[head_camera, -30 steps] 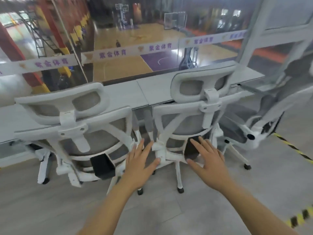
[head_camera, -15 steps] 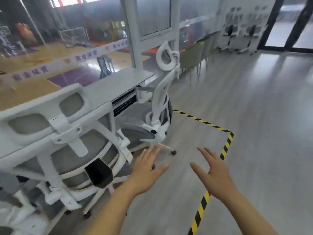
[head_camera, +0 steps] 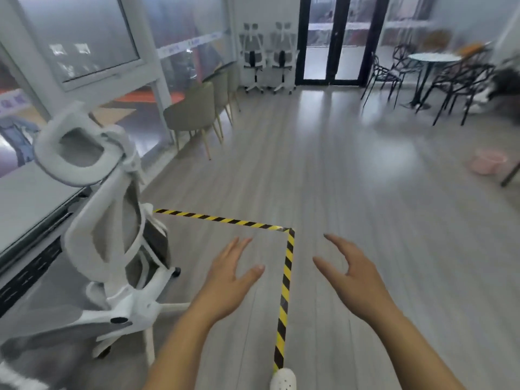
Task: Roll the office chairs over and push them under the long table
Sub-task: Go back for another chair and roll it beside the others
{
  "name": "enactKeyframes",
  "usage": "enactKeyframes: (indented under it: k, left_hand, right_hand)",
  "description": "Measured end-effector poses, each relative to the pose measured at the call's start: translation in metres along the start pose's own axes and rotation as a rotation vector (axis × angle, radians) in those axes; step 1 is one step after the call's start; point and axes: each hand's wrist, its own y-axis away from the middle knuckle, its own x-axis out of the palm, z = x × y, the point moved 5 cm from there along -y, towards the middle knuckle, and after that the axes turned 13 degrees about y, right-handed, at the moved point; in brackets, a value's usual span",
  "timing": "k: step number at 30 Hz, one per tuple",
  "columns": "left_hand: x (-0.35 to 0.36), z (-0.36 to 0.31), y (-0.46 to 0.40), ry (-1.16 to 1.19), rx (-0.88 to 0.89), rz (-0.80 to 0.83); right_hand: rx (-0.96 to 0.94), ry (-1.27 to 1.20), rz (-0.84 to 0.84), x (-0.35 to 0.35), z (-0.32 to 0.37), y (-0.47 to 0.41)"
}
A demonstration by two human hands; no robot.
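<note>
A white mesh office chair stands at the left, side-on at the end of the long white table, its seat partly under the tabletop. Two more white office chairs stand far off against the back wall by the black doors. My left hand and my right hand hover over the floor in front of me, both empty with fingers spread. Neither hand touches a chair; the nearest chair is to the left of my left hand.
Yellow-black tape marks a corner on the grey floor. Beige chairs line the glass wall at left. A round table with black wire chairs stands at far right, a pink basin on the floor. My white shoe shows below.
My view has swung right, away from the two chairs pushed against the table, toward the open room. My hands have left the chair backs and now hang empty over the floor.
</note>
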Motion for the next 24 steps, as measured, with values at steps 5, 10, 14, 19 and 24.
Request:
enactKeyframes:
  k: [5, 10, 14, 19, 24]
  left_hand:
    - [0.021, -0.051, -0.149, 0.063, 0.017, 0.056]
    - [0.056, -0.101, -0.272, 0.075, 0.067, 0.097]
    - [0.095, -0.122, -0.376, 0.077, 0.066, 0.146]
    - [0.139, -0.142, -0.519, 0.071, 0.024, 0.159]
    - [0.142, -0.18, -0.655, 0.048, -0.04, 0.055]
  right_hand:
    - [0.071, -0.006, -0.077, -0.05, -0.02, -0.114]
    - [0.16, -0.077, -0.173, -0.088, -0.056, -0.212]
    - [0.197, -0.106, -0.207, -0.105, -0.104, -0.305]
    - [0.227, -0.148, -0.245, -0.131, -0.168, -0.455]
    - [0.184, -0.195, -0.156, -0.15, -0.189, -0.618]
